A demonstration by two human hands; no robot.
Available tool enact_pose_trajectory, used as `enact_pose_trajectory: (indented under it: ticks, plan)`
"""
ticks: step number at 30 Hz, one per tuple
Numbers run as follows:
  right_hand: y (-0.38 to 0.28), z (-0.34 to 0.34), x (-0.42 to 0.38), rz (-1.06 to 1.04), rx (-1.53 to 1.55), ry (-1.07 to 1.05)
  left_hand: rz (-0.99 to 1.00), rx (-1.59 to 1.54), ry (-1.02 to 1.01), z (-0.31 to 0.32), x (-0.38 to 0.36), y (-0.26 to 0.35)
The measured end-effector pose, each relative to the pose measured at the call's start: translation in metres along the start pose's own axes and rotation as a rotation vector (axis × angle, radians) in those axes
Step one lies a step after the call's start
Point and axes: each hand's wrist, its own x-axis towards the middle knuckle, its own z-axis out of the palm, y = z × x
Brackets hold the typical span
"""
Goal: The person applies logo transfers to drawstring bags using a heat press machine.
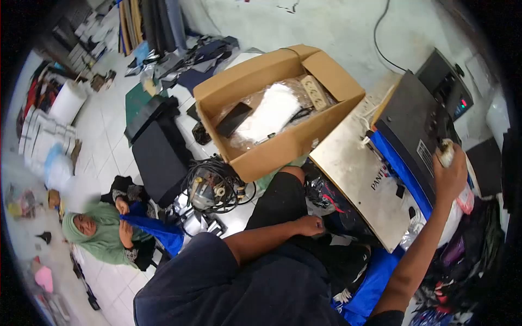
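Observation:
My right hand (452, 173) is closed around a handle wrapped in whitish material (447, 153), on the dark upper part of a flat press-like machine (416, 127). Blue fabric (405, 176) shows along the machine's lower edge, beside a pale board (359, 174) with lettering on it. Over my lap, my left hand (310, 225) is curled into a fist near my black shorts (280, 204). Whatever its fingers may hold is hidden. More blue fabric (375, 288) hangs down beside my legs.
An open cardboard box (277, 155) holds a power strip (314, 92), white material and plastic wrap. Coiled cables (217, 187) lie on the tiled floor. At left, another person (103, 231) handles blue fabric. A control box (443, 81) with lit digits stands by the wall.

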Motion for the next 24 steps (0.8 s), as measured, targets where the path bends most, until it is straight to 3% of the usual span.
enact_pose_trajectory:
  ticks: [7, 9, 12, 24]
  plan:
    - [-0.003, -0.004, 0.002, 0.058, -0.084, -0.084, -0.010, 0.002, 0.027, 0.007, 0.011, -0.010]
    - [0.005, 0.000, 0.002, 0.045, -0.065, -0.097, 0.001, 0.023, -0.079, 0.010, 0.017, -0.018]
    - [0.005, 0.002, 0.000, 0.018, -0.071, -0.064, -0.054, -0.028, -0.079, 0.006, 0.012, -0.010]
    - [0.006, 0.003, 0.000, 0.027, -0.121, -0.040, 0.034, -0.046, 0.037, 0.020, 0.020, -0.026]
